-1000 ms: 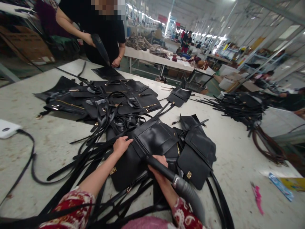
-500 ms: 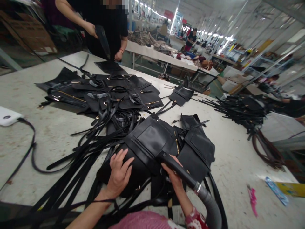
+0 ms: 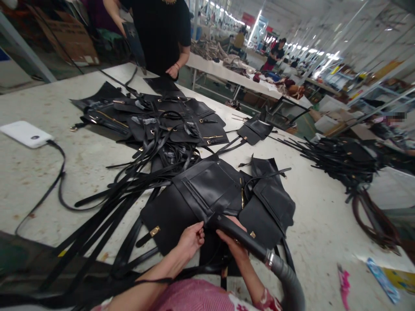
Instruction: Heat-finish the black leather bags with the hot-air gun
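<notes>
On the left a white power bank [image 3: 27, 134] lies flat on the tabletop [image 3: 324, 233], apart from the leather, perhaps to keep its cable [image 3: 63, 160] free. Next, black straps [image 3: 97, 226] trail toward the person, probably pulled aside so they don't cover the panels. Beyond them, black pieces [image 3: 121, 125] with zips and buckles overlap in a heap, and a co-worker [image 3: 158, 39] stands behind with a dark tool [image 3: 134, 45].

The person's left hand [image 3: 192, 238] is narrow, its fingers curled at the lower edge of the near bag [image 3: 217, 181], seemingly to steady it; I can't tell whether they pinch it. That bag lies spread in front of the person, flap to the left. The right hand [image 3: 234, 247] is wrapped around a black nozzle [image 3: 248, 238], its mouth against the bag's lower edge, likely gripped there for aim while the grey hose [image 3: 287, 274] hangs back toward the person. A second bag [image 3: 264, 211] lies just beside, a small bag [image 3: 256, 129] beyond, and a strap bundle [image 3: 343, 155] farther right.

Counted: one power bank, one nozzle, one dark tool, two larger bags, one small bag, one pink-handled item [image 3: 344, 283]; the straps are too tangled to number.
</notes>
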Motion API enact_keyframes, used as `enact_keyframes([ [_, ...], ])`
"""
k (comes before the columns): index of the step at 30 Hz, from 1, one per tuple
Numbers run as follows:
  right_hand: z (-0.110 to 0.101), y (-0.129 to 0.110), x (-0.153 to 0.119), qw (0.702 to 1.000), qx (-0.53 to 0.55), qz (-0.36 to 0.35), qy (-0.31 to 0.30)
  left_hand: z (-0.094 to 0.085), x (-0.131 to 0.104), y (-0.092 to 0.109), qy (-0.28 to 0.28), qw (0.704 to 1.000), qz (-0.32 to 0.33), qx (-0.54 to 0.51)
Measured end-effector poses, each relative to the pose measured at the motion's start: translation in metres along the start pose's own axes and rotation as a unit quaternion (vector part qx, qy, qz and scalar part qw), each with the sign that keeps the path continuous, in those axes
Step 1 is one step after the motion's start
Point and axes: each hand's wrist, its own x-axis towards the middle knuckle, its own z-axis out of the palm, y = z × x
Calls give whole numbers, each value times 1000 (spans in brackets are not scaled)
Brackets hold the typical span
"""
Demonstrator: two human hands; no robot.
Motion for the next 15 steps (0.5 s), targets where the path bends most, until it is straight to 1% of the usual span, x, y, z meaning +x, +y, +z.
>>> enact_keyframes([
  [2,-2,-4,-5,998,27,12,-60,3,1,-1,8,1000,8,-7],
  [4,0,-9,-7,993,54,23,-99,4,0,-1,15,1000,14,-10],
  [5,1,-10,-7,992,66,24,-103,5,0,-1,20,1000,16,-12],
  [8,5,-13,-6,992,87,23,-90,6,-1,0,27,999,16,-17],
  [9,5,-13,-6,992,91,24,-83,7,-1,1,25,999,14,-18],
  [12,3,-12,-9,991,93,30,-86,9,-4,3,16,1000,9,-17],
  [15,7,-10,-7,993,86,30,-80,11,-7,2,8,1000,14,-7],
])
